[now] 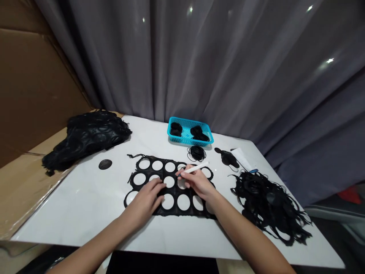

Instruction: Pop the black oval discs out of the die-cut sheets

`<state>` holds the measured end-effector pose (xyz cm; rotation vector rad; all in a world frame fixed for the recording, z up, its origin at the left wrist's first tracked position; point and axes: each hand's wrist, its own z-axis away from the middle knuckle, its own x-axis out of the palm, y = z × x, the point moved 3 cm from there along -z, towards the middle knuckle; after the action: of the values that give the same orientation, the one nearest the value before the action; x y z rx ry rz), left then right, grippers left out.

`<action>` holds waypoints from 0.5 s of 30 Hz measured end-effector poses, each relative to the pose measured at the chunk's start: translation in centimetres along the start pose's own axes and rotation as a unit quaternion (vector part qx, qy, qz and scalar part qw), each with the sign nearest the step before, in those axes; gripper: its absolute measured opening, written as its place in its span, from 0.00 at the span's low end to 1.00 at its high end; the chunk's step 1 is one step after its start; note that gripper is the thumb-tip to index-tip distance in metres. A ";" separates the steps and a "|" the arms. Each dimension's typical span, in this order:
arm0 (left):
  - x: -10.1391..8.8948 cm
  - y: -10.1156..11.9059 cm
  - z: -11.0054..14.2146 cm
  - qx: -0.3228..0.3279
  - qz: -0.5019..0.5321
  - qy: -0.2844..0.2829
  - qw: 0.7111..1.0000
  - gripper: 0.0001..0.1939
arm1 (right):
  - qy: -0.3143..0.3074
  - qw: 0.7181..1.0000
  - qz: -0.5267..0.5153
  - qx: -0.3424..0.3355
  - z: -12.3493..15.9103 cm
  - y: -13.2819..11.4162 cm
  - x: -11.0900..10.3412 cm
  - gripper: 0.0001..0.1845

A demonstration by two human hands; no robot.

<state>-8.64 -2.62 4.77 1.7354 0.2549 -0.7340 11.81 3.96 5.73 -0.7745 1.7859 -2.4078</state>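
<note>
A black sheet with rows of round cut-out holes lies flat on the white table, which shows through the holes. My left hand rests on its left-middle part, fingers stretched out, holding nothing. In my right hand is a slim white pen-shaped tool, pinched between thumb and fingers over the right-middle holes. The tool slants up to the right; its dark tip is near the sheet, and whether it touches cannot be made out. Just behind the sheet sits a pile of thin black rings or discs.
A blue basket with black round pieces stands at the back. Left are a black heap and a lone black disc. Black scraps cover the right side, near a white paper and black pieces.
</note>
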 end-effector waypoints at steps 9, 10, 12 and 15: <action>2.5 -0.5 2.8 0.138 -0.341 0.031 0.930 0.26 | -0.039 0.937 0.334 -0.092 -0.5 2.4 1.2 0.07; 2.5 -0.5 2.8 0.137 -0.345 0.033 0.928 0.26 | -0.041 0.936 0.337 -0.092 -0.3 2.4 1.3 0.07; 2.4 -0.4 2.8 0.135 -0.352 0.032 0.926 0.25 | -0.043 0.931 0.348 -0.100 -0.2 2.3 1.4 0.07; 2.4 -0.3 2.8 0.134 -0.351 0.031 0.926 0.26 | -0.048 0.915 0.380 -0.130 -0.2 1.8 1.5 0.07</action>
<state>-7.86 -5.59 2.75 1.9324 0.8850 -1.2757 9.97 3.03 4.62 -0.1327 1.9068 -1.6237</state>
